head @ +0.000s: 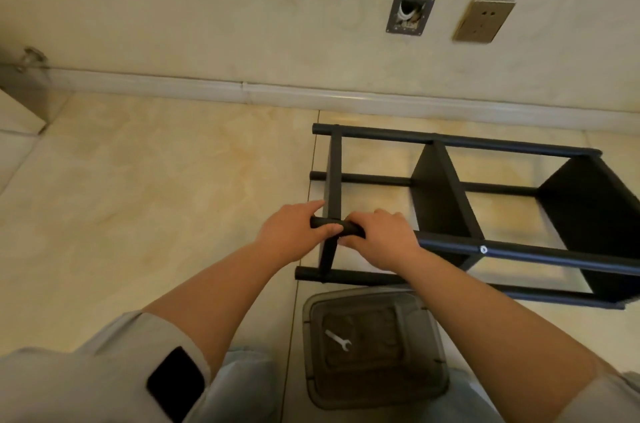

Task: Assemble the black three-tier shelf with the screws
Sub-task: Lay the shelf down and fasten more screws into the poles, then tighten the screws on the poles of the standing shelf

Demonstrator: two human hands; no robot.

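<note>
Shelf [446, 194] on its side on the floor [156, 180], long axis running left to right. Near upper pole [519, 254] gripped by left hand [294, 235] and right hand [384, 239], fingers curled round. Nearer, grey bin [429, 353] holding a wrench [337, 340].

A room in a home, judging by the glossy beige floor tiles [138, 187], white skirting board [242, 93], brass wall socket [483, 20] and open junction box [410, 14].
</note>
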